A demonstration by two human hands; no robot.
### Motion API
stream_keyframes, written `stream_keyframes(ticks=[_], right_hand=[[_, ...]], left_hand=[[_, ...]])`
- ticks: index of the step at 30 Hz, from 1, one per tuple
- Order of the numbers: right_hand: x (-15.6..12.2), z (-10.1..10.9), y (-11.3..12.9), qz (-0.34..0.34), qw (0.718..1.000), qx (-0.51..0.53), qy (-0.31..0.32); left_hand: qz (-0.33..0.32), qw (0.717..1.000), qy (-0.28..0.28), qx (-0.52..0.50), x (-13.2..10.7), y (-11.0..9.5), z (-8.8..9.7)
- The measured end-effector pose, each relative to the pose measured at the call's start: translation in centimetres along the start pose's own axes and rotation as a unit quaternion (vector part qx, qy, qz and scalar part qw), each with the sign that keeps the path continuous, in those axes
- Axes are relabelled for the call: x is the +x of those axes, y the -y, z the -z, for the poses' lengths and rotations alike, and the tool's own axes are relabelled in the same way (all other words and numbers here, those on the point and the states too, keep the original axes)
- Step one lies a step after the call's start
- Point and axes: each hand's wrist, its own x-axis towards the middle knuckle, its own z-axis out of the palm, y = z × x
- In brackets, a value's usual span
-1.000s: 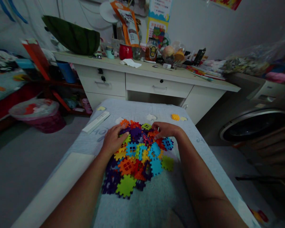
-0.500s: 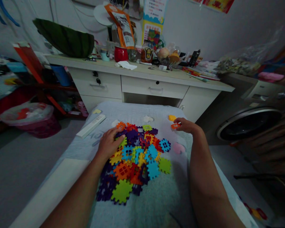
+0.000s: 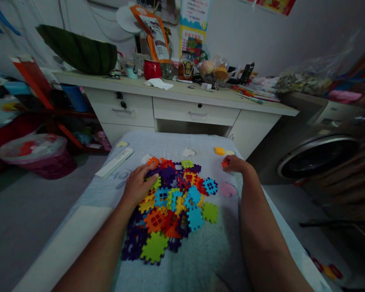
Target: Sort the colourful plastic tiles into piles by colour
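A pile of colourful plastic interlocking building pieces (image 3: 195, 219) lies on a pale cloth-covered surface (image 3: 213, 255). My left hand (image 3: 138, 183) rests at the pile's left edge, fingers stretched over a few pieces and thumb apart. Out to the right of the pile, my right hand (image 3: 235, 164) pinches a small orange-red building piece (image 3: 225, 164), partly hidden by the fingers. Just beyond that hand a yellow building piece (image 3: 219, 151) lies alone on the cloth. Nearest me in the pile is a large green toothed piece (image 3: 155, 246).
A long white box (image 3: 114, 163) lies at the cloth's left. Behind stands a white desk (image 3: 197, 109) holding a watermelon piece (image 3: 79, 50), a red pot (image 3: 152, 69) and a jar (image 3: 186, 67). At right is a washing machine (image 3: 310, 129); at left, a lined bin (image 3: 39, 158).
My right hand has drawn slightly nearer with the orange-red piece, which has turned and shows less between the fingers. My left hand stays on the pile. The view has shifted slightly.
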Motion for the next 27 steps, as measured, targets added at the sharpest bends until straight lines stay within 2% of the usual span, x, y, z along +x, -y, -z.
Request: stream_keyframes(ticks=[4, 6, 8, 11, 13, 17, 21, 27], right_hand=[[-0.3, 0.9, 0.6, -0.011, 1.0, -0.009, -0.018], [-0.7, 1.6, 1.7, 0.023, 0.999, 0.011, -0.029], [-1.1, 2.1, 3.6, 0.086, 0.994, 0.06, -0.016], [-1.8, 2.0, 7.2, 0.168, 0.976, 0.131, 0.042], [-2.3, 1.4, 9.7, 0.211, 0.967, 0.134, 0.056], [-2.8, -0.4, 13.2, 0.263, 0.959, 0.096, 0.035], [-2.2, -2.2, 14.4, 0.295, 0.954, 0.046, -0.002], [-1.1, -3.7, 14.2, 0.311, 0.949, 0.048, -0.034]], left_hand=[[0.001, 1.0, 0.001, 0.0, 0.0, 0.0, 0.0], [-0.003, 1.0, 0.0, 0.001, -0.1, -0.1, 0.0], [-0.001, 1.0, -0.002, 0.003, -0.1, -0.1, 0.0], [0.004, 1.0, -0.007, 0.002, -0.1, -0.2, 0.0], [0.003, 1.0, -0.008, 0.0, -0.1, -0.2, 0.0], [0.001, 1.0, -0.007, -0.005, -0.1, -0.2, 0.0], [0.004, 1.0, -0.004, -0.007, -0.1, -0.3, 0.1], [0.003, 1.0, -0.005, 0.0, -0.1, -0.4, 0.1]])
